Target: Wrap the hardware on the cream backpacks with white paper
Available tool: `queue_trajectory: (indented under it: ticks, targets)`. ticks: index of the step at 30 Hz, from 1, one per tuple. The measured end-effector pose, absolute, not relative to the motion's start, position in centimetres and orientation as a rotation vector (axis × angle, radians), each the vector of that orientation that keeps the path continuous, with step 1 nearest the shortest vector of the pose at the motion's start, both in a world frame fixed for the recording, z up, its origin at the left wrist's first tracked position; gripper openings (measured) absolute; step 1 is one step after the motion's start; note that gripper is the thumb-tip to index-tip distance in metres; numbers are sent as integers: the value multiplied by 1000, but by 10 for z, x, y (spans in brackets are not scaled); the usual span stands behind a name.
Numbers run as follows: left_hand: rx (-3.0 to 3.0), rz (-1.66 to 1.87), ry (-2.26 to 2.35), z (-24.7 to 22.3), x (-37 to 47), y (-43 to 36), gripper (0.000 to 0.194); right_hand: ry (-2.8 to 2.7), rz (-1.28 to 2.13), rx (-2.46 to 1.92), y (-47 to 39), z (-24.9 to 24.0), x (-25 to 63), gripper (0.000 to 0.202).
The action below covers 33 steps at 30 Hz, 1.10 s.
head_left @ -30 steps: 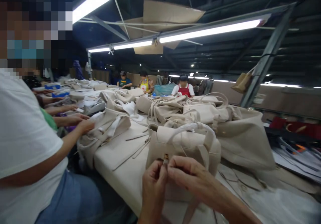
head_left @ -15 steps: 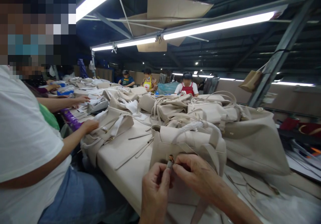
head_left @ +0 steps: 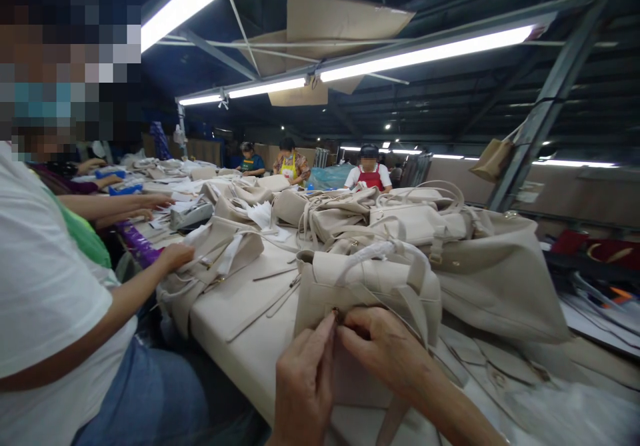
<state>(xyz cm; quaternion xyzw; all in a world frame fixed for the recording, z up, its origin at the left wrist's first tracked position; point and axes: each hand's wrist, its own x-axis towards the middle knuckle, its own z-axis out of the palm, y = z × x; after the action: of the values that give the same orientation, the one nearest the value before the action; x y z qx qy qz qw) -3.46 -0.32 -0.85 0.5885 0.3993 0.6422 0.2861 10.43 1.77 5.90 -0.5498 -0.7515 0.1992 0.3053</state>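
Note:
A cream handbag [head_left: 370, 279] stands at the near edge of the table, its handle partly wrapped in white material. At its front, a small brass-coloured metal fitting [head_left: 335, 311] shows just above my fingertips. My left hand [head_left: 307, 376] is closed in a pinch at this fitting, and its fingers hide most of what they grip. Close beside it on the right, my right hand [head_left: 383, 346] is also pinched, its fingertips touching the same spot. What lies between the right fingers is too small to tell.
Cream bags [head_left: 495, 273] are heaped behind and to the right. Thin straps lie on the cream-covered table [head_left: 240, 313]. At left a person in a white shirt [head_left: 50, 266] handles another bag [head_left: 220, 246]. Crumpled clear plastic [head_left: 580, 409] lies at the lower right.
My left fingers have moved up over the fitting, which now shows less, and the pale strap piece they pinched is hidden. The view has shifted slightly. At far left, the person's shirt and arm sit lower.

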Motion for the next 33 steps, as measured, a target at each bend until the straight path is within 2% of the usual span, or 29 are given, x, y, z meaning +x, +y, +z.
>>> queue_trajectory:
  ticks: [3,6,13,17,21,24,27,33]
  targets:
    - [1363,1649,1094,-9,-35,-1,30,-1953,779,-1489,18,55,108,24]
    - [1081,1488,998,-11,-33,0,39,-1864,958,-1522,17,48,109,26]
    - [1005,1499,1000,-9,-32,1,44,-1754,818,-1560,12,32,108,35]
    - [1033,1466,1002,-7,-34,2,40,-1767,825,-1535,10,33,112,33]
    - [1065,1506,1041,-9,-33,2,38,-1640,1248,-1364,3,38,120,27]
    - [1169,1559,1071,-13,-31,1,32,-1549,1495,-1139,-2,43,122,33]
    - [1314,1642,1091,-19,-30,-1,26,-1592,1464,-1103,-1,49,118,39]
    - [1502,1778,1146,-29,-25,-2,23,-1688,1100,-1342,8,53,99,36]
